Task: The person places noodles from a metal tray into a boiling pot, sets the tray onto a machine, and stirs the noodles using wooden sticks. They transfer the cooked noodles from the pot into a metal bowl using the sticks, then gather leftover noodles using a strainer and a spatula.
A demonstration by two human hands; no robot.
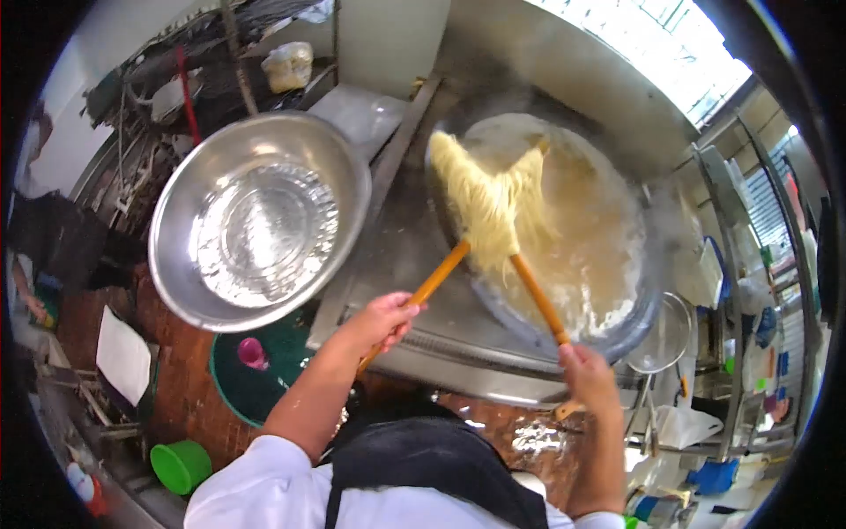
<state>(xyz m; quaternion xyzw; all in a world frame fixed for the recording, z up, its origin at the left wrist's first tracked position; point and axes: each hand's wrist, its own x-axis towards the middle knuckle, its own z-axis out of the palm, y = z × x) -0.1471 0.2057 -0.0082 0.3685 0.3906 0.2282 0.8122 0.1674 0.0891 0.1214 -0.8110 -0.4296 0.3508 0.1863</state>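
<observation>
Long pale noodles (495,204) hang in a mass over the left part of a big round pot (648,309) of steaming, cloudy liquid (586,220). Two wooden sticks carry them, crossing under or through the mass. My left hand (388,324) is closed round the lower part of the left stick (441,271). Closed on the lower end of the right stick (539,298) is my right hand (586,375), near the pot's front rim. To the left of the pot stands a wide metal basin (264,234) with nothing in it.
Below the basin is a green tub (231,379) with a pink scoop (253,353). A round strainer (663,333) lies right of the pot. A green bucket (181,466) stands on the floor. Part of another person (33,291) shows at the far left.
</observation>
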